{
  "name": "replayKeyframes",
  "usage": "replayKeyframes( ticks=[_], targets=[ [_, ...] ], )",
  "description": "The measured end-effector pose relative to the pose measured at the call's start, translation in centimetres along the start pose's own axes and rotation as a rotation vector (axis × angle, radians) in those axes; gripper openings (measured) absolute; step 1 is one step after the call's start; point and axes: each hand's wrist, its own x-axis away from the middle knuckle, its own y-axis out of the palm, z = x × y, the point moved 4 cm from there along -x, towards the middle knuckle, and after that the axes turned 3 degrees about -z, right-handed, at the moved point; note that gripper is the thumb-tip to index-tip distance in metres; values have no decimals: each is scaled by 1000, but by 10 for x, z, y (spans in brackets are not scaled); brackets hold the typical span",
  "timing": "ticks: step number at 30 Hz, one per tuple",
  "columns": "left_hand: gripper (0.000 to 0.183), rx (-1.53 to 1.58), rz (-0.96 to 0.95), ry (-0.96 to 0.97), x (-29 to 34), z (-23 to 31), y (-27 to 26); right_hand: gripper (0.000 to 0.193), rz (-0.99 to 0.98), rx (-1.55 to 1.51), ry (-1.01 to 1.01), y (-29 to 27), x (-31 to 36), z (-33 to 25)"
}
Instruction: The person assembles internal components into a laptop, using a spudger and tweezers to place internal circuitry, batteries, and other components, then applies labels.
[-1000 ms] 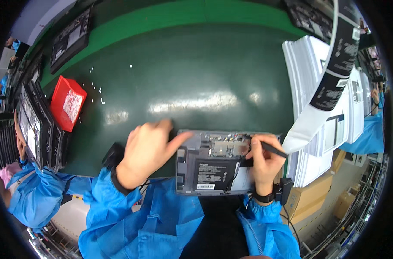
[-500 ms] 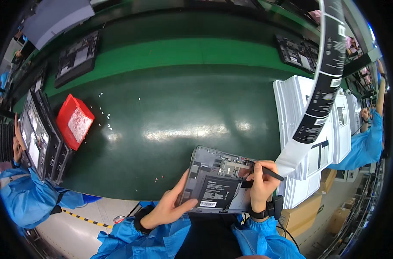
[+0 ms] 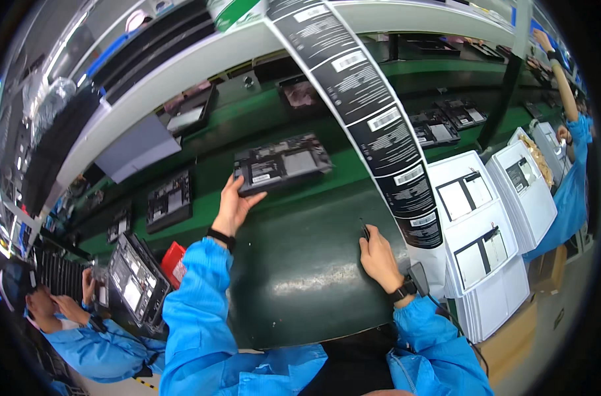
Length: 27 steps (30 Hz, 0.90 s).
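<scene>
An opened laptop base (image 3: 284, 162) with its inner parts exposed is over the green belt, slightly blurred. My left hand (image 3: 234, 203) reaches far forward and grips its near left corner, thumb along the near edge and fingers at the left side. Over the dark green mat, my right hand (image 3: 380, 257) is closed around slim black tweezers (image 3: 365, 231), their tips pointing away from me. Most of the tweezers is hidden by the fingers. A long strip of black labels (image 3: 386, 125) hangs down just right of the laptop base, ending near my right hand.
White trays with flat battery parts (image 3: 475, 221) are stacked at the right. More laptop bases (image 3: 170, 201) sit along the belt. A red bin (image 3: 174, 264) and a tilted laptop stack (image 3: 139, 280) stand left, near a co-worker (image 3: 92, 343). A pale shelf beam (image 3: 201, 53) crosses above.
The laptop base has gone from the mat's near edge, in front of me, forward to the belt with my left hand. My right hand has come off it, keeping the tweezers. The view has tilted up.
</scene>
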Motion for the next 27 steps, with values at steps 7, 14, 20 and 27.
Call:
replayKeyframes(
  ticks=[7, 14, 20, 27],
  targets=[
    [49, -979, 151, 631, -26, -25, 43, 35, 349, 458, -59, -24, -31, 33],
    [89, -132, -841, 216, 87, -48, 261, 33, 135, 286, 37, -7, -36, 11],
    [93, -311, -994, 81, 105, -80, 269, 51, -57, 7, 24, 23, -5, -9],
    [55, -835, -1031, 205, 92, -85, 245, 38, -1151, -501, -440, -113, 120, -93]
  ],
)
